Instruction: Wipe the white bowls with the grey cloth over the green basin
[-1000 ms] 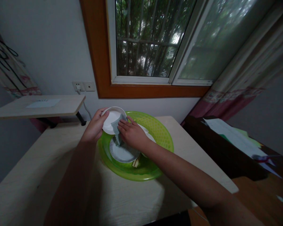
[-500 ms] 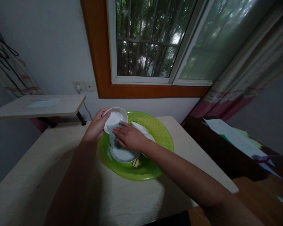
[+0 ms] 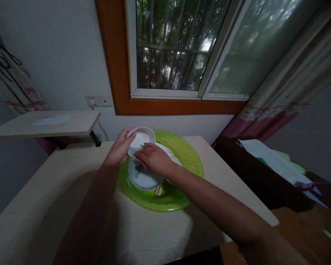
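My left hand (image 3: pixel 121 148) grips a white bowl (image 3: pixel 140 137) by its left rim, thumb over the edge, tilted above the tray. My right hand (image 3: pixel 156 159) is closed over a light grey cloth (image 3: pixel 133 152), pressed to the bowl's lower outside; most of the cloth is hidden under the fingers. Below both hands a white plate (image 3: pixel 146 179) lies in the round green tray (image 3: pixel 189 156). Partly behind my right hand are a white spoon-like piece (image 3: pixel 165 148) and another white dish (image 3: pixel 176 160). The ends of some chopsticks (image 3: pixel 159 190) stick out beside the plate.
The tray stands on a pale wooden table (image 3: pixel 143 232) against the wall under a window (image 3: pixel 179 48). A raised shelf (image 3: pixel 79 127) with a paper label stands at the left. Papers (image 3: pixel 276 165) lie on a dark surface to the right.
The bowl in my left hand has shifted a little right and tipped. My right hand has slid slightly right, and less of the cloth shows.
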`<state>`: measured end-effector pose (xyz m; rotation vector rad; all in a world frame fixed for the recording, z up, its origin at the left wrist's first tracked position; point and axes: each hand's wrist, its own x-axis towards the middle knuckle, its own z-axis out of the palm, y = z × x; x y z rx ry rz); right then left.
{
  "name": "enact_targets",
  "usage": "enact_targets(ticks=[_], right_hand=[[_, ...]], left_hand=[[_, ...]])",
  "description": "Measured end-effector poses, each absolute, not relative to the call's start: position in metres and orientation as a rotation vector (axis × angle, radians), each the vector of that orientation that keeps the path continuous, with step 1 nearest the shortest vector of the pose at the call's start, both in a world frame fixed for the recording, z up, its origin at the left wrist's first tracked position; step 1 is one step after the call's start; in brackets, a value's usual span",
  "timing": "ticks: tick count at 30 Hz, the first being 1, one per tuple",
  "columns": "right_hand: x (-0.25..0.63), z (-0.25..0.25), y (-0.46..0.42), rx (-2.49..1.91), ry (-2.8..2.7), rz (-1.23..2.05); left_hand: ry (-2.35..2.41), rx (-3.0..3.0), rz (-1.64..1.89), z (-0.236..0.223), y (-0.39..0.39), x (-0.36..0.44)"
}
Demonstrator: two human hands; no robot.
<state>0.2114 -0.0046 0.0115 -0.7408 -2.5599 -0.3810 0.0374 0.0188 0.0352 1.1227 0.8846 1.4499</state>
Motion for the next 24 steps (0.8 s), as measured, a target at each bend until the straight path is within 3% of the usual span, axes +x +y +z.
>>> enact_targets(ticks=[24], right_hand=[[0.220,0.018,-0.002,-0.803,-2.606,-0.464]], left_hand=[[0.908,1.098,1.455,0.044,0.021,0.009]])
